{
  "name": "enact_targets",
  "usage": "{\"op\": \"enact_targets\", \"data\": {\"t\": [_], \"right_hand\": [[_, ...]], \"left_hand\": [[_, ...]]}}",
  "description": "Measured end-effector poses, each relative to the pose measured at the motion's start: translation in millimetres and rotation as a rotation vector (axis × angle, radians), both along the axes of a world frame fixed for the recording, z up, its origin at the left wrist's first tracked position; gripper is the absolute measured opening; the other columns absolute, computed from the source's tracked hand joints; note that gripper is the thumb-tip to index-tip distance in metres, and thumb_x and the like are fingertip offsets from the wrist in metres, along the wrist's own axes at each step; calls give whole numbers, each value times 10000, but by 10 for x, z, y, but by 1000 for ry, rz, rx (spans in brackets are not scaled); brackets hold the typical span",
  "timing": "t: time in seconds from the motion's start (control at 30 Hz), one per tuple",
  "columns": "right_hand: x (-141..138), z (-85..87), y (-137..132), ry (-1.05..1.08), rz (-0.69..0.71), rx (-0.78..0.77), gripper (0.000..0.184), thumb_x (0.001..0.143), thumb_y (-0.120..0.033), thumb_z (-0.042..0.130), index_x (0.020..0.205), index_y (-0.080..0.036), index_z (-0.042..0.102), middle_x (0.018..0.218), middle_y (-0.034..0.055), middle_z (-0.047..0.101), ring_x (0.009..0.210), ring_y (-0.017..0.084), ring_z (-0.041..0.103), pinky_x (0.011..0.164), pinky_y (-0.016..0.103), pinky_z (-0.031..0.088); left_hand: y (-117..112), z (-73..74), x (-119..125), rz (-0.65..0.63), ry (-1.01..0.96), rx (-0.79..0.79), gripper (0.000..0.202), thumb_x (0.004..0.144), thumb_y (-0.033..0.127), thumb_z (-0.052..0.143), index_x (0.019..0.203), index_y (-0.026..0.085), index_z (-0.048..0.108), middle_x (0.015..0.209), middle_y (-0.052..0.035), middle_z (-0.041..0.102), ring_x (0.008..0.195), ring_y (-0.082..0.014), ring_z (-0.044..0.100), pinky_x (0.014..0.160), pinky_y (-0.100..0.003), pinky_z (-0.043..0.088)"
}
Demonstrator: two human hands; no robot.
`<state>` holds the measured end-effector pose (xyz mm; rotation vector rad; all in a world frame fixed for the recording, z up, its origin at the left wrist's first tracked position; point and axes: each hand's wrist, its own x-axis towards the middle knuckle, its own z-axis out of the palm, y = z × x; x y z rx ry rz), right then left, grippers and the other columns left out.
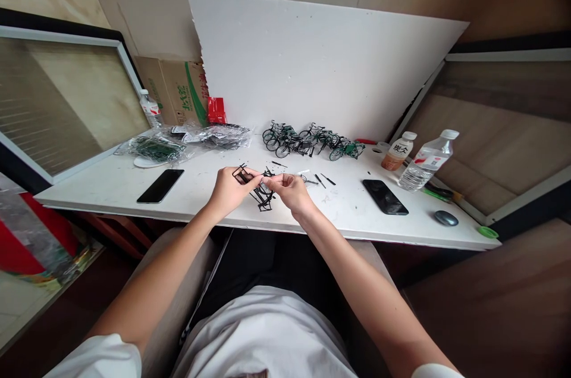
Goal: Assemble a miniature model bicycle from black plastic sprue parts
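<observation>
My left hand (229, 190) pinches a black wire-like model bicycle part (241, 174), whose looped end sticks out above the fingers. My right hand (292, 192) is closed in a pinch, its fingertips meeting those of the left. What sits between the right fingertips is too small to make out. Below the fingers, at the table's front, is a black model bicycle frame (264, 206) with a wheel partly hidden by the hands. Just beyond lie small loose parts (307, 179) and two thin dark screwdrivers (328, 178).
Several green model bicycles (294, 144) stand at the back of the white table (330, 211). Plastic bags of parts (160, 149) lie at left, near a phone (160, 186). At right are another phone (385, 196), a water bottle (428, 161), a drink bottle (398, 152) and a mouse (446, 218).
</observation>
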<state>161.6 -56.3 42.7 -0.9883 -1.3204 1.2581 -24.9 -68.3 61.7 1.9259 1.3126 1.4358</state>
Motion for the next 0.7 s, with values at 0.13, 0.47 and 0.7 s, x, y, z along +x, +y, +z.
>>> {"op": "enact_targets", "data": {"t": [0.13,0.47,0.7], "right_hand": [[-36,-63,14,-90,-122,117,569,608,-686,924,760,-183,705,707,44,687,645,161,567,607,305,435],[-25,-108,-10,-266,-168,287,366,857,-563,780,801,-215,683,843,92,750,761,216,650,737,353,484],[22,-44,3,-415,-129,376,438,942,-644,656,832,-228,735,878,86,754,856,246,617,850,374,456]], "left_hand": [[32,-17,-45,-47,52,-17,273,873,396,777,975,155,852,961,-116,848,862,-277,811,793,-342,629],[-67,61,-41,-87,138,-62,324,912,392,714,1071,143,847,998,-116,849,868,-270,812,785,-317,626],[-67,87,-105,-78,79,-103,327,875,433,784,1057,168,843,985,-124,845,851,-279,819,775,-333,656]]}}
